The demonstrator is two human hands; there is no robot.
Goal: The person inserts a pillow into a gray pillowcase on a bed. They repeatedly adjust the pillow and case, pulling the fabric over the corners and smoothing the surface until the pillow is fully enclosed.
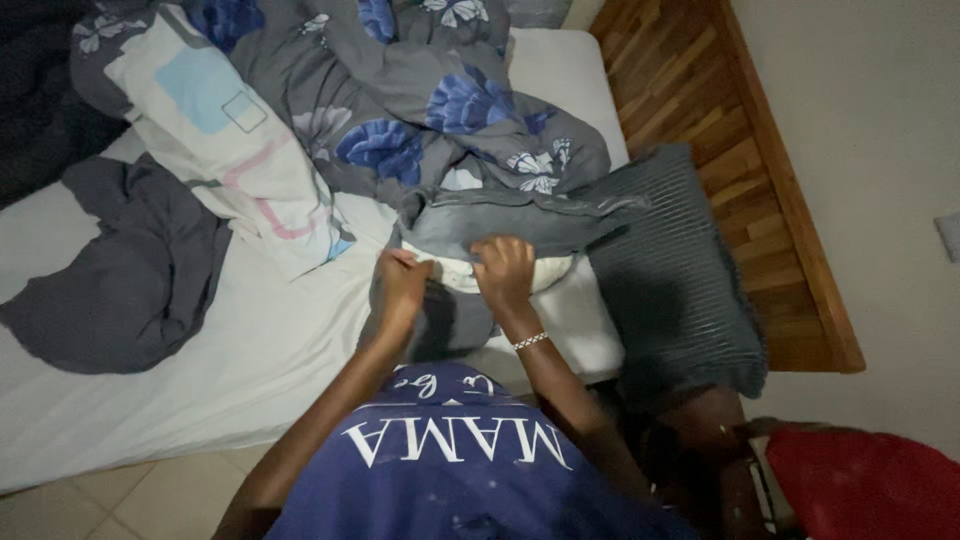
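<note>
- Grey pillowcase [500, 222] is lying at the bed's [200, 380] near edge in my head view, its mouth pulled over a white pillow [455, 272].
- I am pinching the case edge with my left hand [402, 283], closed on cloth.
- My right hand [503, 272] is gripping the same hem, seemingly to spread it open.
- Ribbed grey pillow [670, 270] is resting just beside.
- Most of the white pillow is being hidden; my fingertips are hard to make out.

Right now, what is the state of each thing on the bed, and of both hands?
Grey pillowcase: partly pulled over the white pillow.
Left hand: gripping the grey pillowcase.
Right hand: gripping the grey pillowcase.
Grey floral duvet: crumpled.
Ribbed grey pillow: covered, lying flat.
</note>
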